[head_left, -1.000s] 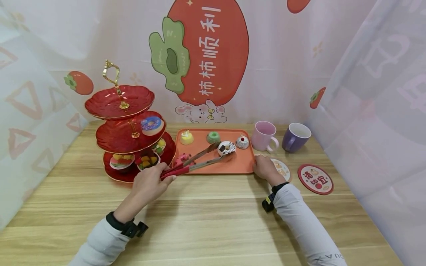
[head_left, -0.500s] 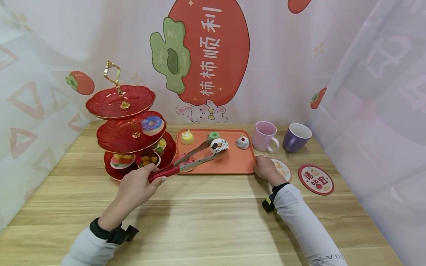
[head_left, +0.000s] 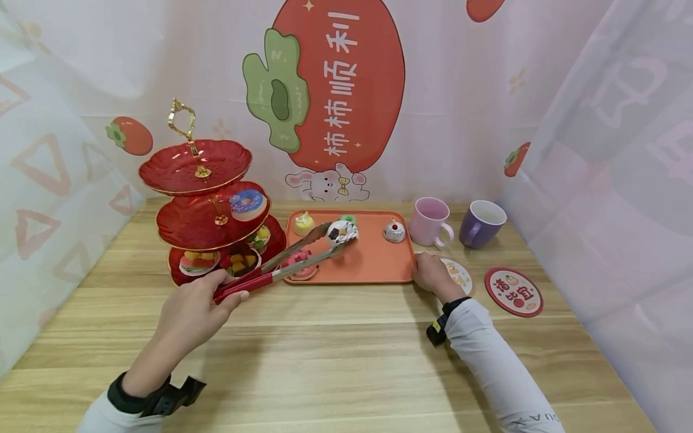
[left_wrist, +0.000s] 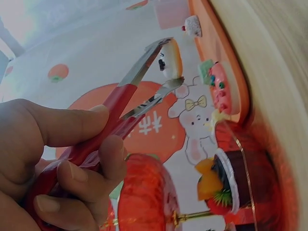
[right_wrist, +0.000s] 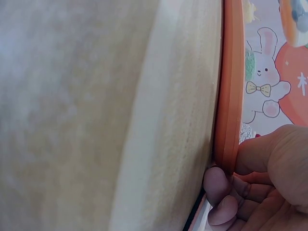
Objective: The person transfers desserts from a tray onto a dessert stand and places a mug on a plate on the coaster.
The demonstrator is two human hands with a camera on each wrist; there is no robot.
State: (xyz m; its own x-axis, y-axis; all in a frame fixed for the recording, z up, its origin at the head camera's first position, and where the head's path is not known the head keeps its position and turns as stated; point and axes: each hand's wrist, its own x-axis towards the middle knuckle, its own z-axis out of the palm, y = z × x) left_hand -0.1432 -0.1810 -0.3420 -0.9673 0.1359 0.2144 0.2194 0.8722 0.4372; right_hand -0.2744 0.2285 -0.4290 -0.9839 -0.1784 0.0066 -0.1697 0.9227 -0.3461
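Observation:
My left hand (head_left: 208,299) grips red-handled metal tongs (head_left: 271,273), which pinch a white pastry with chocolate topping (head_left: 342,230) above the orange tray (head_left: 379,270). The left wrist view shows my fingers (left_wrist: 72,144) curled round the tongs' handles (left_wrist: 113,108), the pastry (left_wrist: 171,57) between the tips. My right hand (head_left: 428,270) holds the tray's front right corner; in the right wrist view its fingers (right_wrist: 260,173) clasp the tray rim (right_wrist: 230,96). On the tray lie a pink donut (head_left: 298,263), a yellow cake (head_left: 303,223) and a cherry-topped cupcake (head_left: 393,231). A green cake (head_left: 350,218) is partly hidden behind the pastry.
A red three-tier stand (head_left: 184,174) with a gold handle stands left of the tray, with a blue donut (head_left: 247,202) on its middle tier and fruit tarts below. A pink mug (head_left: 430,221), a purple mug (head_left: 480,223) and two round coasters (head_left: 513,291) sit at the right.
The tongs have lifted the white pastry off the tray and carried it left, towards the stand. My left arm has drawn back and left. The right hand has not moved.

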